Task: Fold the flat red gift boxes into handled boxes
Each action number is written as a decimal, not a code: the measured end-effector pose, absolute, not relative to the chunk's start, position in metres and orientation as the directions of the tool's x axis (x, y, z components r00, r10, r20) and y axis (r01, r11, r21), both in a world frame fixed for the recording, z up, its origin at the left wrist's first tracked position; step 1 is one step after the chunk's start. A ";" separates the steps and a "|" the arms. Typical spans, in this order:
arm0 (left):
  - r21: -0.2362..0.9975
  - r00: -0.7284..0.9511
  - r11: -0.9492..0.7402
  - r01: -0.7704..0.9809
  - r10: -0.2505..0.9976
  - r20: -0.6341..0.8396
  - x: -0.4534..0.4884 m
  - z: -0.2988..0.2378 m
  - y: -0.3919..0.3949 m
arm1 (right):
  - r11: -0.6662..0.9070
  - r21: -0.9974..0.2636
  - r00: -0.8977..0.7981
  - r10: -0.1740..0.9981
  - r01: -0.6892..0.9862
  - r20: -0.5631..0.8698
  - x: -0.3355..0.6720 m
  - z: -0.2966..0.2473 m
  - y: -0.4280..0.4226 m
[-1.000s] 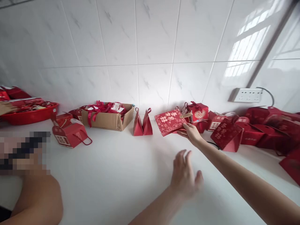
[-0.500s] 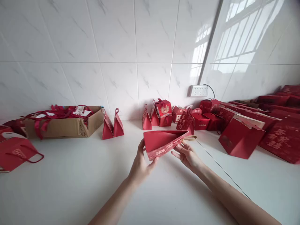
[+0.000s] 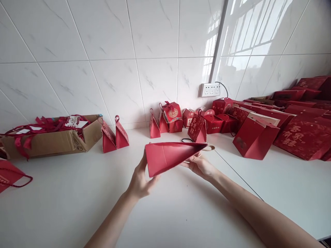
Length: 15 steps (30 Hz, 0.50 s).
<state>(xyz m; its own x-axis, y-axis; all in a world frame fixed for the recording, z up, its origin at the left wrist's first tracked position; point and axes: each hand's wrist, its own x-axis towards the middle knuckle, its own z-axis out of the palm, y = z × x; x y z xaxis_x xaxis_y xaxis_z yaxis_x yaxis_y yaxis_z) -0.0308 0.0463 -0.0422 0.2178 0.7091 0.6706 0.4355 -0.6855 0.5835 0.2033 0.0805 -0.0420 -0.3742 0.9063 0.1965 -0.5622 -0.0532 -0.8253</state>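
A red triangular gift box (image 3: 165,156) lies on its side in the air above the white table, its plain red triangular side facing me and its narrow end pointing right. My left hand (image 3: 141,181) grips its wide left end, thumb at the lower edge. My right hand (image 3: 200,166) holds it from below near the narrow end, and the box hides some of those fingers. A tan loop (image 3: 210,147) sticks out at the narrow tip. Just behind stands a small red box with gold lettering (image 3: 197,128).
On the left is a cardboard box (image 3: 57,143) of red ribboned pieces, with a red bag (image 3: 11,175) in front. Two small triangular boxes (image 3: 121,136) stand beside it. Larger red boxes (image 3: 256,136) crowd the right. A power strip (image 3: 210,90) is on the tiled wall (image 3: 111,31).
The gift box has turned, so its lettered face no longer shows and its plain triangular side faces me. Both hands keep hold of it. The view has shifted slightly.
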 end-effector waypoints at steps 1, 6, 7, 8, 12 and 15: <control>0.616 0.226 -0.680 0.398 0.724 0.652 -0.030 -0.043 0.046 | -0.049 -0.823 -0.373 0.905 -0.565 0.202 0.204 -0.042 0.082; 0.691 0.238 -0.640 0.337 0.768 0.595 -0.024 -0.040 0.044 | -0.031 -0.816 -0.349 0.912 -0.577 0.213 0.206 -0.038 0.084; 0.690 0.239 -0.637 0.344 0.770 0.592 -0.023 -0.039 0.044 | -0.030 -0.819 -0.348 0.914 -0.573 0.210 0.206 -0.037 0.083; 0.684 0.236 -0.638 0.353 0.768 0.595 -0.022 -0.038 0.043 | -0.031 -0.823 -0.347 0.915 -0.567 0.206 0.206 -0.036 0.082; 0.636 0.212 -0.673 0.377 0.732 0.648 -0.022 -0.036 0.043 | -0.045 -0.837 -0.339 0.925 -0.546 0.172 0.204 -0.034 0.079; 0.605 0.197 -0.693 0.392 0.705 0.681 -0.022 -0.038 0.044 | -0.058 -0.850 -0.334 0.932 -0.524 0.142 0.203 -0.036 0.079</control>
<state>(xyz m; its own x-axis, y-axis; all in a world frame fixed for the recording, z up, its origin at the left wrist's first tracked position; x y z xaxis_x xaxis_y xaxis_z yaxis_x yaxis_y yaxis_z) -0.0218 0.0444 -0.0382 0.1971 0.7052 0.6810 0.3922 -0.6934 0.6045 0.2026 0.0793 -0.0357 -0.3335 0.9320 0.1418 -0.5237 -0.0581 -0.8499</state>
